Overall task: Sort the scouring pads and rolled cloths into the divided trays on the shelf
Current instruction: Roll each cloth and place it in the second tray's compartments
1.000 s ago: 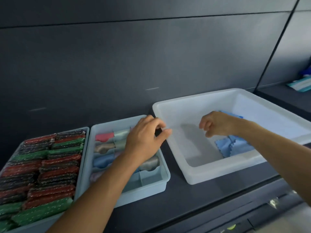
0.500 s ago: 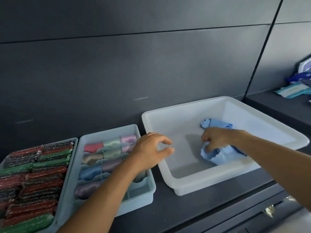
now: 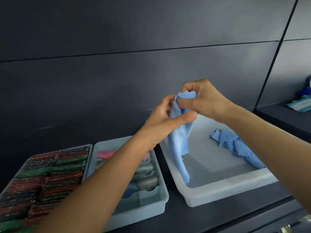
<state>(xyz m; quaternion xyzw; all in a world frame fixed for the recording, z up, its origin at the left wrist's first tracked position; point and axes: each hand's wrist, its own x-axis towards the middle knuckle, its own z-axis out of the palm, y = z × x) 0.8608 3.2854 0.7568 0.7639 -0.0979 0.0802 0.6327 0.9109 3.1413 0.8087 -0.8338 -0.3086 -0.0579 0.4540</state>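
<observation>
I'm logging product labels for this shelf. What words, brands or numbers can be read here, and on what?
No text can be read anywhere.
The teal and white packet on the right-hand shelf: any print is too blurred to read.
The wrapped scouring pads: no legible label.
The divided tray, white bin, blue cloth: no markings visible.

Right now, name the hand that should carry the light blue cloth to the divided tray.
Left, probably: the left hand grips the light blue cloth, its forearm over the pale blue divided tray; the right hand, pinching the cloth's top, reaches across the white plastic bin.
</observation>
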